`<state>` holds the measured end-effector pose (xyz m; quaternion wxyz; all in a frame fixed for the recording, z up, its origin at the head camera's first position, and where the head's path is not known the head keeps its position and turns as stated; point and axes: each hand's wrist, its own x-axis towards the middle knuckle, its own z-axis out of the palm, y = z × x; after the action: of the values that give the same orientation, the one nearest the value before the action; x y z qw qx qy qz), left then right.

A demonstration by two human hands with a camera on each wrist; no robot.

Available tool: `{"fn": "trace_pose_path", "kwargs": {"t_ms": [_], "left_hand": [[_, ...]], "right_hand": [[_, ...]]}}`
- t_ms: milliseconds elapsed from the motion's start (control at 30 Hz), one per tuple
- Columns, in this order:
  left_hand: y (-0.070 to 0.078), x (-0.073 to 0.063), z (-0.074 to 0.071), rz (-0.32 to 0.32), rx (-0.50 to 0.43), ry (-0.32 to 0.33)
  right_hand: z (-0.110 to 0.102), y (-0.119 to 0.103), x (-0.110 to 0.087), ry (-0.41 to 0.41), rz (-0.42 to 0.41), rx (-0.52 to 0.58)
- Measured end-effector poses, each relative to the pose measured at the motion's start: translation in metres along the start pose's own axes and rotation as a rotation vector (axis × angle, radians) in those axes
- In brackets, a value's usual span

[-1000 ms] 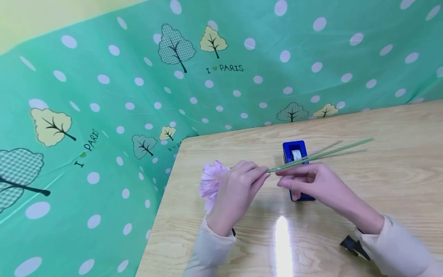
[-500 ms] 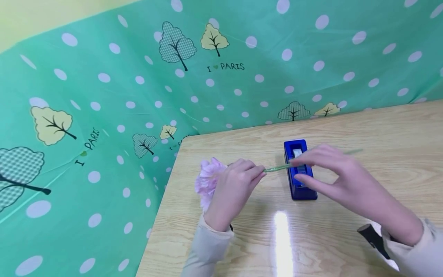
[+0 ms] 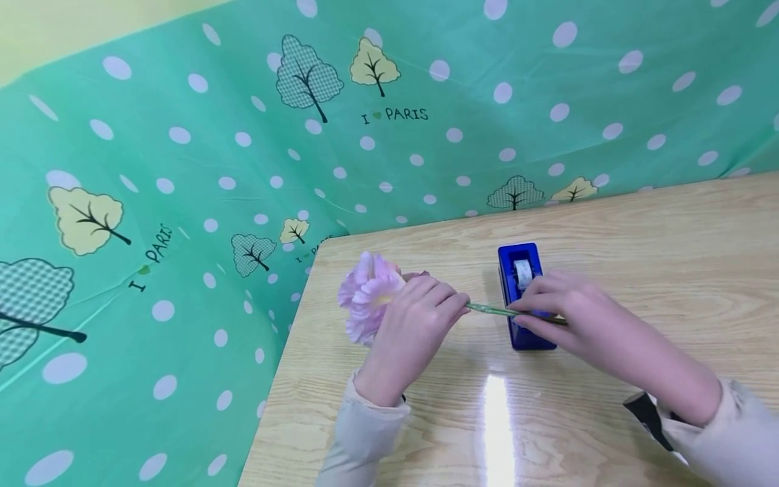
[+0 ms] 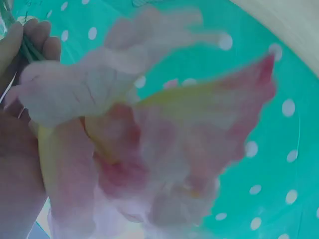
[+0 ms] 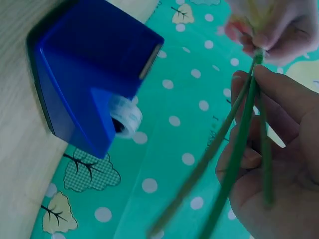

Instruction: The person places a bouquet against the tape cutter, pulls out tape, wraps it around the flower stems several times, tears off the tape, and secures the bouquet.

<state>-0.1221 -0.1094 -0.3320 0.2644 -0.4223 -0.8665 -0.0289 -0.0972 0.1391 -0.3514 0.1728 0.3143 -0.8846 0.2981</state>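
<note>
My left hand [image 3: 420, 325] grips a bunch of artificial flowers by the stems, just below the blooms. The pale pink-purple blooms [image 3: 368, 294] stick out at the left of that hand. Up close in the left wrist view, ruffled petals [image 4: 159, 164] with darker pink edges fill much of the frame. Green stems [image 3: 489, 310] run rightward to my right hand [image 3: 566, 308], whose thumb and fingers pinch them. A shiny, paler patch shows on the stems between the hands. In the right wrist view, three stem ends [image 5: 238, 149] fan out past the pinching fingers.
A blue tape dispenser [image 3: 529, 338] stands on the wooden table under the right hand, holding a roll of clear tape [image 3: 522, 270]. A green polka-dot cloth [image 3: 243, 169] covers the wall behind and to the left. Dark wrist gear [image 3: 648, 419] sits by the right sleeve.
My right hand has gone out rightward along the stems, opened, then come back lower and pinched them. The stems now tilt downward to the right, and the blooms have risen and turned slightly.
</note>
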Motion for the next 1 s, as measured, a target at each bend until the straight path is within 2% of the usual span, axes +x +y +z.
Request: {"fn": "trace_pose_path", "kwargs": {"t_ms": [133,333,467,667,767,867,1000], "left_hand": [[0.0,0.001,-0.003,0.037,0.048,0.037],[-0.002,0.002,-0.006,0.084,0.057,0.155],[-0.004,0.004,-0.008,0.063,0.016,0.253],[-0.003,0.005,-0.009,0.016,-0.19,0.424],[-0.001,0.005,-0.007,-0.087,-0.319,0.436],[0.001,0.004,-0.003,-0.264,-0.467,0.399],[0.003,0.004,0.004,-0.492,-0.728,0.33]], "right_hand": [[0.003,-0.003,-0.002,-0.08,0.064,0.071],[0.007,-0.007,-0.001,-0.144,0.135,0.172],[0.009,-0.008,0.0,-0.123,0.17,0.227],[0.013,-0.009,0.003,-0.003,0.155,0.309],[0.015,-0.01,0.003,0.044,0.142,0.327],[0.017,-0.013,0.004,0.06,0.142,0.352],[0.02,-0.017,0.003,0.051,0.138,0.392]]}}
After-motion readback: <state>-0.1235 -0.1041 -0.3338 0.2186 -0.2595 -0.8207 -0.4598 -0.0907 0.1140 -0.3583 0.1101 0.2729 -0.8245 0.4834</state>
